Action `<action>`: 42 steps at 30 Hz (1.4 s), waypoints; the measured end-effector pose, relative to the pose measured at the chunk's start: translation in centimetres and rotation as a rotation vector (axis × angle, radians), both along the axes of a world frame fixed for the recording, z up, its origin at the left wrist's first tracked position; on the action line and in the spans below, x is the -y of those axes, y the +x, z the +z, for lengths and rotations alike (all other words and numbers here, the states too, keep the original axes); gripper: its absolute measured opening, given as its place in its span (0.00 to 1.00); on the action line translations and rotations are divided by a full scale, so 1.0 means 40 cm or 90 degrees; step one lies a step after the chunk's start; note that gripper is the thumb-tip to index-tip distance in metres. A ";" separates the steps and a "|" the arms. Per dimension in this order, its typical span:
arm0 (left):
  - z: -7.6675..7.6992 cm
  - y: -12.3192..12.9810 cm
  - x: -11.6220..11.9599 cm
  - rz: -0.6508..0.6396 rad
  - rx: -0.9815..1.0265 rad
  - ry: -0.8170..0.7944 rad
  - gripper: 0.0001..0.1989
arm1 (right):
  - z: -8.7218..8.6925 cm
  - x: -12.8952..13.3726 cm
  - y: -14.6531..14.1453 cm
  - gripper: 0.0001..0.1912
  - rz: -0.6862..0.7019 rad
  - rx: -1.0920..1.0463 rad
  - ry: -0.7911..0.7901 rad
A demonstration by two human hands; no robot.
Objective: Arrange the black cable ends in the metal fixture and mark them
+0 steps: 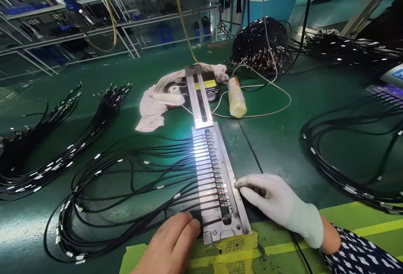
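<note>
Cable row at the metal fixture, both hands beside it.
From where I stood: the slotted metal fixture [229, 177] lay on the green bench top [264, 143], thin black cables [143, 228] side by side across it, looping off leftward. Bare left hand [176, 240] sat at its near left corner, fingers bent and pressed together; grip hidden. White-gloved right hand [272, 200] touched the right edge, thumb close to forefinger; couldn't tell whether it pinched. Plastic bottle [236, 97] lay beyond.
</note>
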State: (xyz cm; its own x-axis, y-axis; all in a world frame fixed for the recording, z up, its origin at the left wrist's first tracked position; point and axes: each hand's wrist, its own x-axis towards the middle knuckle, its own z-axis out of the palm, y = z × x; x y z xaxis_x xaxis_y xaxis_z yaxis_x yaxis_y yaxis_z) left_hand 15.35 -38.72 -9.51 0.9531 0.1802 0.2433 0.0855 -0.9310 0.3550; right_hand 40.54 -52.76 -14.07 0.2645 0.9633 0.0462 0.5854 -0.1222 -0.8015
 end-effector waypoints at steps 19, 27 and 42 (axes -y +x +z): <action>-0.088 0.011 -0.019 -0.016 0.087 0.121 0.17 | -0.004 -0.001 0.001 0.09 -0.005 0.003 -0.004; -0.080 0.023 -0.019 -0.017 0.067 0.085 0.17 | 0.006 -0.003 -0.002 0.07 0.006 -0.016 -0.022; -0.089 0.015 -0.008 -0.020 0.090 0.206 0.20 | -0.028 -0.020 -0.134 0.22 0.231 0.381 0.213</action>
